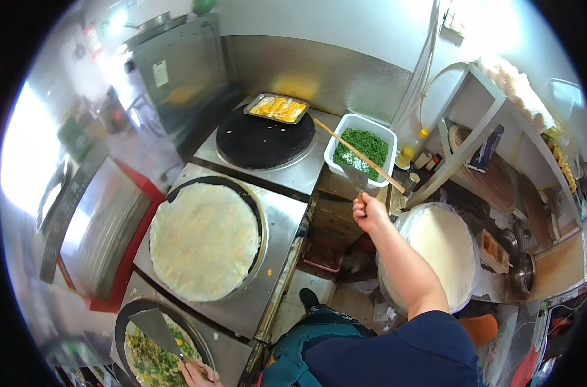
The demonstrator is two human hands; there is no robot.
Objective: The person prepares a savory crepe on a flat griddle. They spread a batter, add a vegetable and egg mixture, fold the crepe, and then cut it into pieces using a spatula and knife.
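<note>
In my right hand (370,212) is the handle of a metal scraper (355,178), its blade at the near rim of a white plastic tub (330,154). Chopped greens (363,142) with a white patch fill much of the tub, and a wooden stick (339,139) lies across it. My left hand (200,373) grips a wide metal spatula (155,329) by its wooden handle. That blade is over a flatbread with greens and yellow bits (153,355) on the nearest round griddle. A pale round flatbread (206,242) covers most of the middle griddle (260,213).
On the far black griddle (259,145) rests a metal tray (249,112) of yellow-and-white egg-like pieces. To my right stands a large plastic-covered container with a pale surface (443,251). Behind it, a shelf frame (460,155) holds round boards; bottles (409,150) stand near the tub.
</note>
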